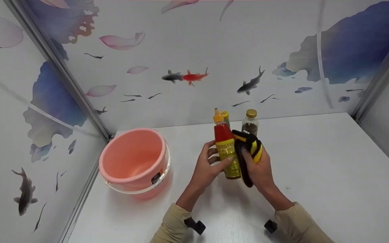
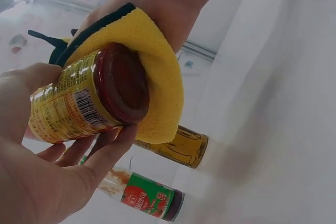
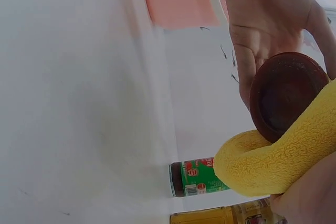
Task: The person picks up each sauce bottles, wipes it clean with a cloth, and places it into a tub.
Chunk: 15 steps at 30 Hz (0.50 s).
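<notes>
My left hand (image 1: 208, 167) grips a sauce bottle (image 1: 227, 153) with red contents, a yellow label and an orange nozzle cap, tilted above the table. In my right hand (image 1: 260, 168) is a folded yellow cloth with a black edge (image 1: 257, 152), pressed against the bottle's right side. The left wrist view shows the cloth (image 2: 163, 77) wrapped along the bottle (image 2: 89, 95) near its base, with the left thumb and fingers around the label. From the right wrist, the bottle's dark round base (image 3: 286, 95) shows beside the cloth (image 3: 273, 161).
A pink bucket (image 1: 133, 135) with a white handle stands on the white table (image 1: 316, 189) at the left. Behind the hands are a gold-capped glass bottle (image 1: 250, 122) and a green-labelled bottle (image 2: 149, 196). Printed wall panels (image 1: 187, 101) border the table.
</notes>
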Available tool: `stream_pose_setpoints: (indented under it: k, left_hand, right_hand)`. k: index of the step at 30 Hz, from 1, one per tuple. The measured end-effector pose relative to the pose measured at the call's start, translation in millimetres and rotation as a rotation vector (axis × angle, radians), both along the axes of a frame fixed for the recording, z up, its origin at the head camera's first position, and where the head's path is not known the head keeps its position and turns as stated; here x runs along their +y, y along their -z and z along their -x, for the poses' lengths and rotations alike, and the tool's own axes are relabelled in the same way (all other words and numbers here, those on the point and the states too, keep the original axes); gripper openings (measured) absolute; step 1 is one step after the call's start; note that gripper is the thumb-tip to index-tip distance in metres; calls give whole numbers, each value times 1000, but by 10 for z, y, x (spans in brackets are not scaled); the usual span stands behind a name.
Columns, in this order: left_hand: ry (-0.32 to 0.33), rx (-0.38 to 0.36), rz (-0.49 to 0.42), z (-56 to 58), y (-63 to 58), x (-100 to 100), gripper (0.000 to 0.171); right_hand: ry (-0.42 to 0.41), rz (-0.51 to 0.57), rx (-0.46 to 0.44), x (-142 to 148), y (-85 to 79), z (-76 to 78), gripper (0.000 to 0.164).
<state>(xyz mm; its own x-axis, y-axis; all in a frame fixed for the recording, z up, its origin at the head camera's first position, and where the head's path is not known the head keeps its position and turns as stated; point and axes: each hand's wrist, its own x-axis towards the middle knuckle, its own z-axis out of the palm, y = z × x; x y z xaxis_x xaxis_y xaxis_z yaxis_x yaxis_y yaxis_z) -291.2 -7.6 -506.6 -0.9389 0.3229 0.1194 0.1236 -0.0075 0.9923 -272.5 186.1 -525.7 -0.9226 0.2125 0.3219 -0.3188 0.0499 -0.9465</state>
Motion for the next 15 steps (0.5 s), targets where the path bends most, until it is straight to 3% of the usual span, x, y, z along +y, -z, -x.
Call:
stream_pose_setpoints:
  k: [7, 15]
  left_hand:
    - [38, -26, -22, -5, -19, -9, 77]
    - [56, 89, 104, -26, 8, 6, 70]
  right_hand:
    - [9, -20, -12, 5, 12, 0, 34]
    - [12, -26, -13, 12, 24, 11, 35]
